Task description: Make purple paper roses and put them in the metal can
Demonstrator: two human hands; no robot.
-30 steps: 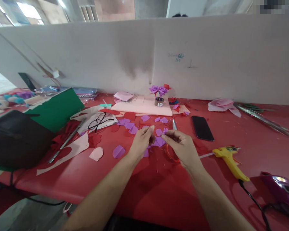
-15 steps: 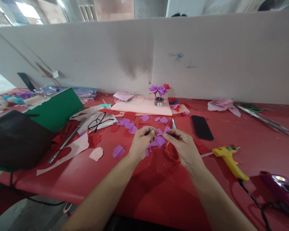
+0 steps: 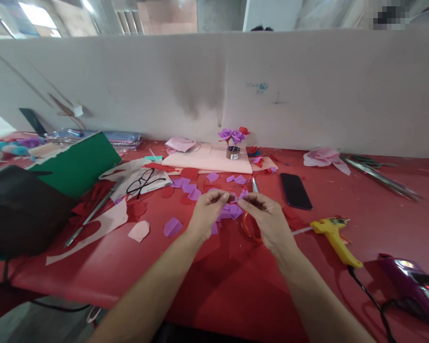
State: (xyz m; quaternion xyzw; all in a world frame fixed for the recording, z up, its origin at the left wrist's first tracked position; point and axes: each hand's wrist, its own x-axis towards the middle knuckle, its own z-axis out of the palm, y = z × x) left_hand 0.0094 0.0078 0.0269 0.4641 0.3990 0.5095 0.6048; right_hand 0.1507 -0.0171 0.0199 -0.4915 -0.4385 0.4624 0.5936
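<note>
Above the red table my left hand [image 3: 208, 213] is closed in a pinch; what its fingertips hold, if anything, is too small to make out. Close beside it, my right hand [image 3: 266, 216] pinches a small purple paper piece [image 3: 243, 193] between thumb and fingers. Beneath the hands lie several cut purple paper pieces [image 3: 235, 211]. Orange-handled scissors [image 3: 248, 227] rest partly hidden under my right hand, their blade pointing away. A single purple petal [image 3: 172, 227] and a pale pink petal [image 3: 139, 231] lie left of my left hand.
Purple and red paper flowers [image 3: 236, 136] stand in a tape roll [image 3: 233, 153] on pink sheets at the back. To the right are a black phone [image 3: 296, 191], a yellow glue gun [image 3: 336, 241] with its cord and a purple device [image 3: 413, 286]. Glasses [image 3: 145, 182] and a black bag [image 3: 25, 212] are left.
The camera view has shifted slightly, so the table's things appear a little further left. Both hands stay close together in nearly the same pinching pose.
</note>
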